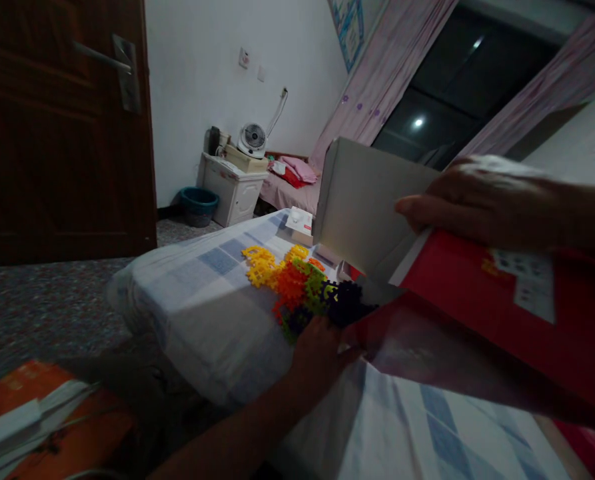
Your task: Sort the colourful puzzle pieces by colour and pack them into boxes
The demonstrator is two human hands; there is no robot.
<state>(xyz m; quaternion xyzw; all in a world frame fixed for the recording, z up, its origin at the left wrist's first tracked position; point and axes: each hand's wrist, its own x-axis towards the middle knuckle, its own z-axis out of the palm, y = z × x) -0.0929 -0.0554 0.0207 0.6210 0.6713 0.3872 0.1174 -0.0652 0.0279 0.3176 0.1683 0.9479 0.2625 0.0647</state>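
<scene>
A red cardboard box (pixel 470 287) with a white label lies tilted over the bed, its grey-lined lid (pixel 372 200) standing up. My right hand (pixel 482 203), slightly blurred, grips the box from above, fingers over its upper edge. Low at the box's near left corner, my left hand (pixel 320 357) closes on the edge; its fingertips are partly hidden. Just beyond that hand lies a pile of plastic gear pieces (pixel 297 283), yellow, orange, green and dark blue, spreading toward the box's opening. The inside of the box is mostly out of sight.
The pile rests on a blue-and-white checked bedsheet (pixel 197 293). A small white box (pixel 300 223) sits behind it. Farther back are a white cabinet (pixel 234 193) with a fan (pixel 253 139) and a teal bucket (pixel 198 205). An orange bag (pixel 52 427) is at lower left.
</scene>
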